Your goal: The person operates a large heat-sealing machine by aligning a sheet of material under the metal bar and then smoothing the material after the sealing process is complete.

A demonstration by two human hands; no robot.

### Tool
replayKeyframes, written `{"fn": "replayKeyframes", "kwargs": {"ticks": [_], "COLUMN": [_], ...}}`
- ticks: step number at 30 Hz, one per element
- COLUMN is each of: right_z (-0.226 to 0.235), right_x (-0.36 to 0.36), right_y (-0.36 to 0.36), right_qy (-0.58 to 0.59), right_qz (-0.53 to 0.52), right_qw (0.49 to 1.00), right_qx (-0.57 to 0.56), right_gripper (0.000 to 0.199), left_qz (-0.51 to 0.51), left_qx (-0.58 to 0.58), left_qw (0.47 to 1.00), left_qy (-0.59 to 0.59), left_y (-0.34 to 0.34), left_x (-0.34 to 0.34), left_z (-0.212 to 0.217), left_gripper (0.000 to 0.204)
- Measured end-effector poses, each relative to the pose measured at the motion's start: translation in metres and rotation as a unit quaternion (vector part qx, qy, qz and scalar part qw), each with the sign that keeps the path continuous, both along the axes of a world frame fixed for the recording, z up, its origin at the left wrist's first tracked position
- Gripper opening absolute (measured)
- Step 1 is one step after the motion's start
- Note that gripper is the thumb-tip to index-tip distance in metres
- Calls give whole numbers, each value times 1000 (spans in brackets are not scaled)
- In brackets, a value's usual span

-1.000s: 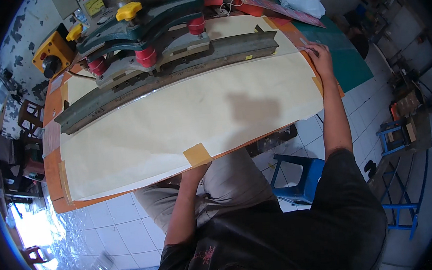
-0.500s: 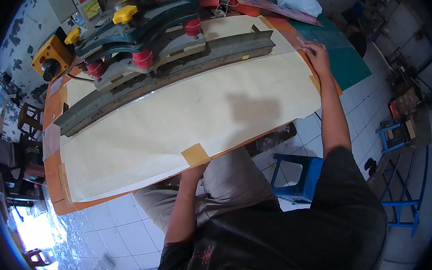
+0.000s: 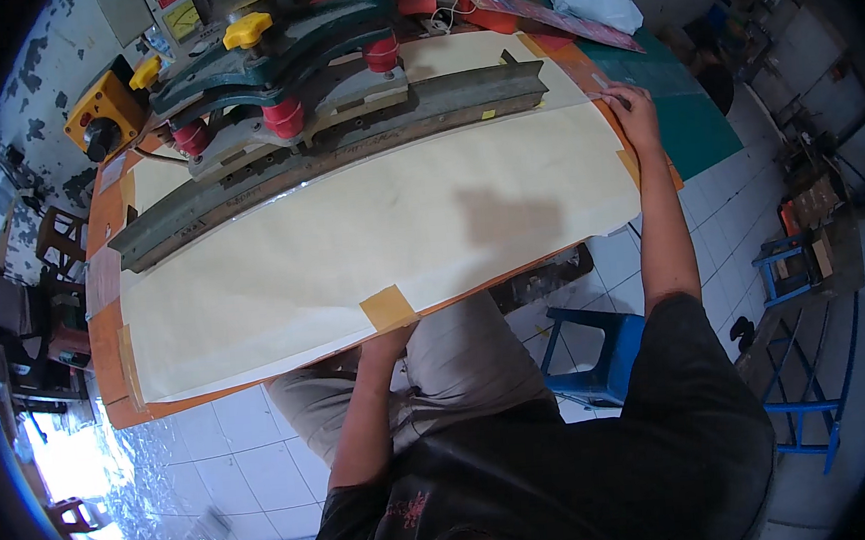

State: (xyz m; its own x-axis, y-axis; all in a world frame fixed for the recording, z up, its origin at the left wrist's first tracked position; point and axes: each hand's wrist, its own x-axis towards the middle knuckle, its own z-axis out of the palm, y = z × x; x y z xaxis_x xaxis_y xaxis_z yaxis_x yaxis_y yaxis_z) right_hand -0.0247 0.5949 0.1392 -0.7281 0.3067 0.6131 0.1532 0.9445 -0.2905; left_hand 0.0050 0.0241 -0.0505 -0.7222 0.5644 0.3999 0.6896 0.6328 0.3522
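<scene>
A big cream paper sheet (image 3: 380, 234) covers an orange table (image 3: 107, 343), and a strip of tan tape (image 3: 387, 306) holds its near edge. My left hand (image 3: 389, 341) reaches to the table edge just below that tape, with its fingers hidden under the edge. My right hand (image 3: 627, 108) lies on the sheet's far right corner, fingertips bent down onto the paper and gripping nothing that I can see. A long grey metal bar (image 3: 344, 146) of a green press with red cylinders (image 3: 281, 115) lies across the sheet's far side.
A yellow switch box (image 3: 106, 112) sits at the table's far left corner. A green mat (image 3: 682, 102) and a white cloth (image 3: 589, 0) are to the right. A blue plastic stool (image 3: 599, 354) stands by my legs, and blue metal frames (image 3: 812, 384) stand on the tiled floor.
Both hands keep their places on the sheet and at the table edge. The view has only shifted a little.
</scene>
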Motion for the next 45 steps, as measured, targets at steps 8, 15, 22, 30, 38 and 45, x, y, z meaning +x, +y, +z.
{"fn": "replayKeyframes", "kwargs": {"ticks": [8, 15, 22, 30, 38, 45], "right_z": [-1, 1, -1, -1, 0, 1], "right_x": [0, 1, 0, 0, 1, 1], "right_y": [1, -3, 1, 0, -2, -1], "right_qy": [8, 10, 10, 5, -3, -6], "right_qz": [4, 10, 10, 9, 0, 0], "right_qw": [1000, 1000, 1000, 1000, 1000, 1000], "right_qx": [10, 12, 19, 6, -17, -3], "right_gripper": [18, 18, 19, 19, 18, 19], "left_qz": [3, -8, -3, 2, 6, 0], "left_qx": [-17, 15, 22, -8, -22, -29], "left_qw": [1000, 1000, 999, 1000, 998, 999], "left_qy": [26, 15, 29, -18, -60, -40], "left_y": [1, 1, 2, 0, -1, -1], "left_x": [0, -2, 0, 1, 1, 2], "left_z": [5, 0, 4, 7, 4, 1], "left_gripper": [27, 27, 25, 28, 29, 26]}}
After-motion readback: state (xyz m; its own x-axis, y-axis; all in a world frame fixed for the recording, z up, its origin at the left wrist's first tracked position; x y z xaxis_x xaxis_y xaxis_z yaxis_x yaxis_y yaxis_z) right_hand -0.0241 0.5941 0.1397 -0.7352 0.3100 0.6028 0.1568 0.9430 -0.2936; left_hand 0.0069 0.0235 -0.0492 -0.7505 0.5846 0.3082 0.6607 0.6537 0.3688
